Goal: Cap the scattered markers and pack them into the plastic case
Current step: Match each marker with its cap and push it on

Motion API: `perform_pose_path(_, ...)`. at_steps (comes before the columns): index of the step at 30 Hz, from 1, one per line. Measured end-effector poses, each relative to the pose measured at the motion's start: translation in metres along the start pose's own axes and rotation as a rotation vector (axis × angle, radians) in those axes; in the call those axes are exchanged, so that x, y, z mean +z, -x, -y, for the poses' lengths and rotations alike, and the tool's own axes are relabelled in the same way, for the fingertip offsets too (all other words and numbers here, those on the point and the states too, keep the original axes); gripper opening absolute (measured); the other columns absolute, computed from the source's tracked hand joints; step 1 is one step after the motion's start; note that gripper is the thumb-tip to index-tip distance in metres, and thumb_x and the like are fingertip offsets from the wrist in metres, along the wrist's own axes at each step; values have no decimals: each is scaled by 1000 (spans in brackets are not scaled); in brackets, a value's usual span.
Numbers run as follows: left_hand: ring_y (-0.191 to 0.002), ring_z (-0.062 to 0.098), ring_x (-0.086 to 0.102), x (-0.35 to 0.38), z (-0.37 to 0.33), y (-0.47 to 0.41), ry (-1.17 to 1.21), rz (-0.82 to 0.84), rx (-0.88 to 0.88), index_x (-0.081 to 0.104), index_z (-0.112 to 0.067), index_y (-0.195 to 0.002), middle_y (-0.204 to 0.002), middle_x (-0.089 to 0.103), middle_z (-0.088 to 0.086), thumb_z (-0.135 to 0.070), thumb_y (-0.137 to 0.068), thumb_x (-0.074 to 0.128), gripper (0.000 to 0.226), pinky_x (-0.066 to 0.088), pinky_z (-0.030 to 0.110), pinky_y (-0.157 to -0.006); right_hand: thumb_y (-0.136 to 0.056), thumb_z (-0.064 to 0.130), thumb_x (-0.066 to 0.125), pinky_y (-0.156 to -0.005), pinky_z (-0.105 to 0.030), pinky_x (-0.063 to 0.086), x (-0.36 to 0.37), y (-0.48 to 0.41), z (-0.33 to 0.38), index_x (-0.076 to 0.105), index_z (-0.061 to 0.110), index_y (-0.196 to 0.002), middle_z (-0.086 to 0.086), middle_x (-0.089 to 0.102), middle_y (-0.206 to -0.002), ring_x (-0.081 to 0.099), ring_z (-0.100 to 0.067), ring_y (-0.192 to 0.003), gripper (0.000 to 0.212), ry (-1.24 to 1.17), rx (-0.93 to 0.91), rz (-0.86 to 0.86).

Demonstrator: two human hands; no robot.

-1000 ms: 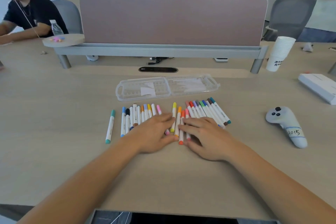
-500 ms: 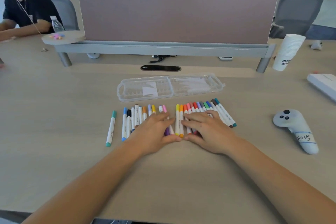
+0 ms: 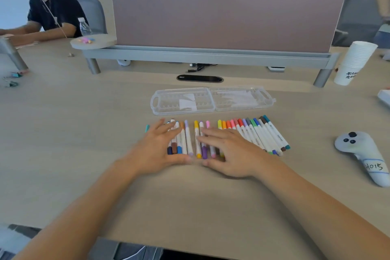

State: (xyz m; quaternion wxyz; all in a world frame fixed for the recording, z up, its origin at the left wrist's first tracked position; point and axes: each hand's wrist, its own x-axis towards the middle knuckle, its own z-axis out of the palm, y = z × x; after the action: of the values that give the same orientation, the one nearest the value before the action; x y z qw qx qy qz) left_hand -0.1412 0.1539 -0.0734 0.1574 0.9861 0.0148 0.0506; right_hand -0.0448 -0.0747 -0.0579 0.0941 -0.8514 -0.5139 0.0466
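Note:
A row of capped coloured markers (image 3: 256,133) lies side by side on the wooden table, just in front of an open clear plastic case (image 3: 212,100) that looks empty. My left hand (image 3: 157,150) rests flat on the left group of markers, fingers straight. My right hand (image 3: 229,153) lies flat over the middle of the row, fingers spread across the yellow, purple and pink markers (image 3: 201,139). A teal marker (image 3: 147,128) shows only its tip past my left hand. Neither hand grips anything.
A white hand controller (image 3: 364,156) lies at the right. A stack of paper cups (image 3: 354,62) stands at the far right, near a pink divider panel (image 3: 225,20) on a grey rail. A black cable slot (image 3: 200,78) sits behind the case. People sit or stand beyond.
Both hands slid left along the row, pushing markers together. The teal marker that lay apart at the left is now against my left hand.

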Motion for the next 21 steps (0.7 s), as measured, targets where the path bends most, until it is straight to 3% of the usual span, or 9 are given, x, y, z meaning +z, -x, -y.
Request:
perform_pose_path(4,-150,18,-7,-1,30,15,3,85,-94,18,-34,-154,-162,8,-10,-101,-50,39,125,8,40,-123,-98,57,39,-119,-35,14,10,-20,17,27,27,-153,5,22,-162,16,-12,-149,64,136,-44,26)
perform_pose_path(8,-150,12,-4,3,31,23,107,61,-80,22,-26,-155,-163,8,-6,-93,-58,45,120,6,27,-120,-99,53,42,-115,-28,22,9,-16,15,40,26,-147,6,36,-156,31,-11,-142,55,104,-13,-1)
perform_pose_path(12,-149,6,-2,1,23,18,147,65,-39,22,-23,-154,-163,7,-6,-92,-60,40,118,4,19,-115,-96,61,41,-117,-31,23,10,-13,7,30,27,-151,6,31,-158,27,-12,-145,66,114,56,-21)
perform_pose_path(16,-148,3,1,-1,14,12,171,74,-17,23,-27,-153,-162,8,-9,-62,-76,68,95,6,15,-111,-93,70,32,-123,-35,9,12,-27,22,19,30,-155,9,11,-163,5,-9,-150,76,102,-25,7)
perform_pose_path(21,-148,5,7,1,10,8,238,32,-11,29,-34,-150,-162,17,-7,-54,-74,76,92,18,23,-115,-94,66,36,-119,-30,15,15,-28,25,32,25,-152,5,25,-161,19,-12,-148,71,113,-25,9)
